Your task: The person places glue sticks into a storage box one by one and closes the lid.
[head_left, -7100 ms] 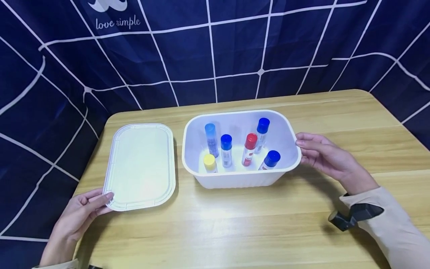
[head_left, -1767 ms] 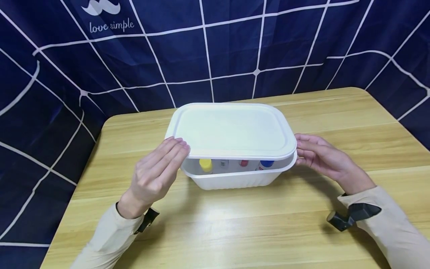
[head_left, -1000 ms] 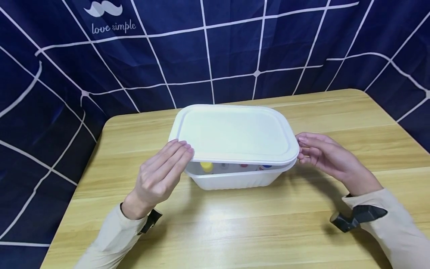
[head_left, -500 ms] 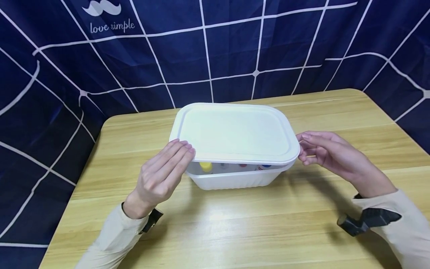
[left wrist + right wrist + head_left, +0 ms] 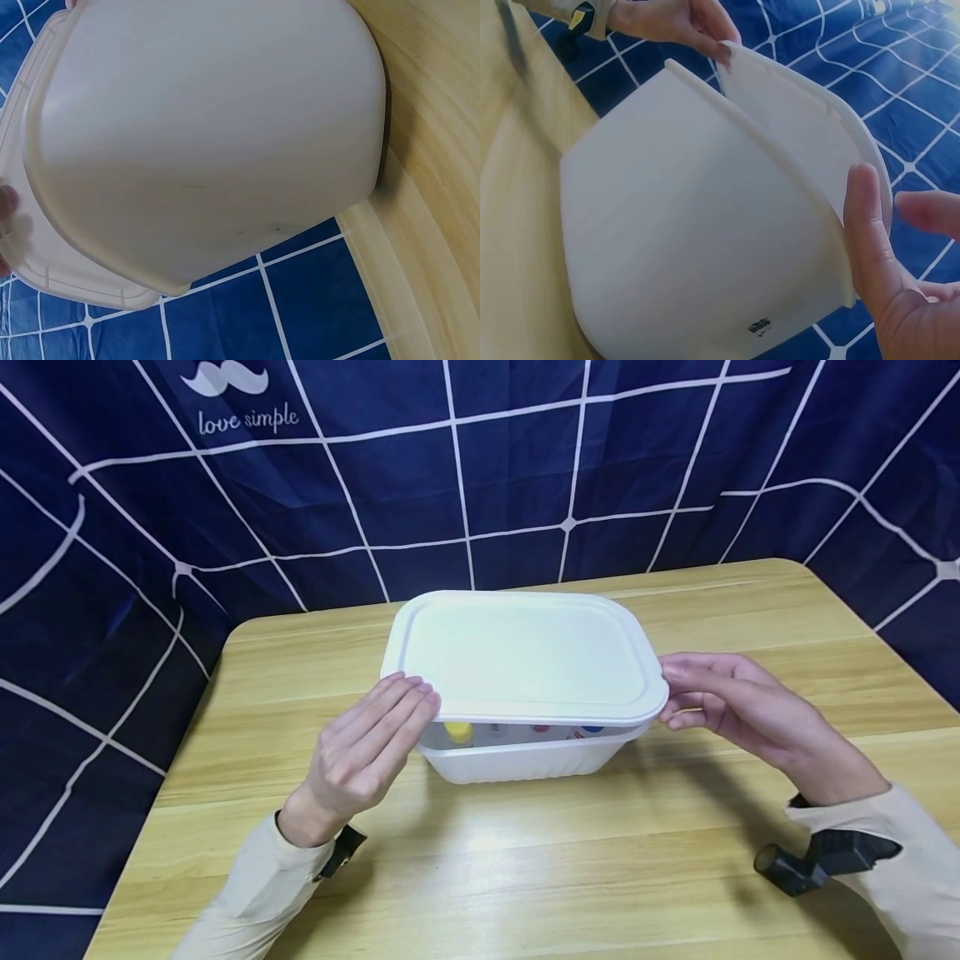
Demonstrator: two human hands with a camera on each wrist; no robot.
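Note:
A white plastic lid (image 5: 525, 656) slants over a white plastic box (image 5: 517, 764), raised along its near side. Through the gap show a yellow cap (image 5: 459, 732) and parts of several capped bottles, mostly hidden. My left hand (image 5: 367, 743) pinches the lid's near left corner, fingers on top; the right wrist view shows that hand (image 5: 679, 24) at the lid's edge. At the other end, my right hand (image 5: 738, 697) has its thumb and fingers at the lid's right edge. In the right wrist view, the lid's edge lies between two fingertips (image 5: 864, 184) of this hand, beside the box rim.
The box stands on a light wooden table (image 5: 510, 868) near its far edge. A dark blue curtain (image 5: 390, 485) with white lines hangs behind and at both sides. Each wrist wears a black camera mount, such as the right one (image 5: 825, 858).
The lid went from the left of the box to over it, then lowered and shifted slightly right. My right hand left the box rim, drew back a little and came to the lid's edge.

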